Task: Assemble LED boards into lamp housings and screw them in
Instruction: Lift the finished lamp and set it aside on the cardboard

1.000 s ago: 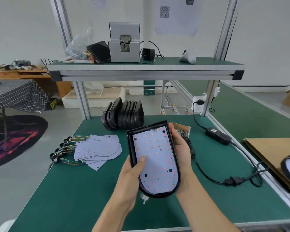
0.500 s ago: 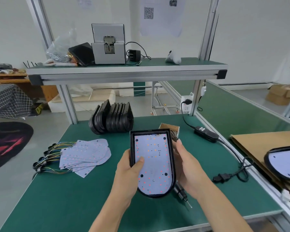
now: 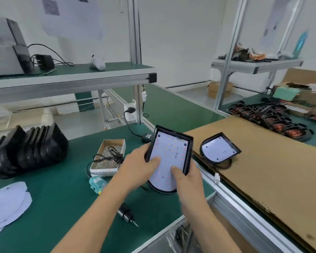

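Both hands, left hand (image 3: 135,167) and right hand (image 3: 185,179), are gripping the lamp housing (image 3: 170,161), now carrying it toward 2 o'clock. It is nearing the finished lamp (image 3: 219,149) on the cardboard sheet (image 3: 263,170), suggesting set-down.

White walls (image 3: 181,33) w/ taped papers (image 3: 71,17), alu-frame benches w/ green tops (image 3: 53,189), pale floor (image 3: 195,92).

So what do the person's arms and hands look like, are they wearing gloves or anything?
No gloves. Both the left hand and the right hand are bare, and both forearms are bare too, with no sleeves showing anywhere in view. I see no watch, ring, bracelet or markings on them. The picture is a bit blurry, so tiny details could be missed.
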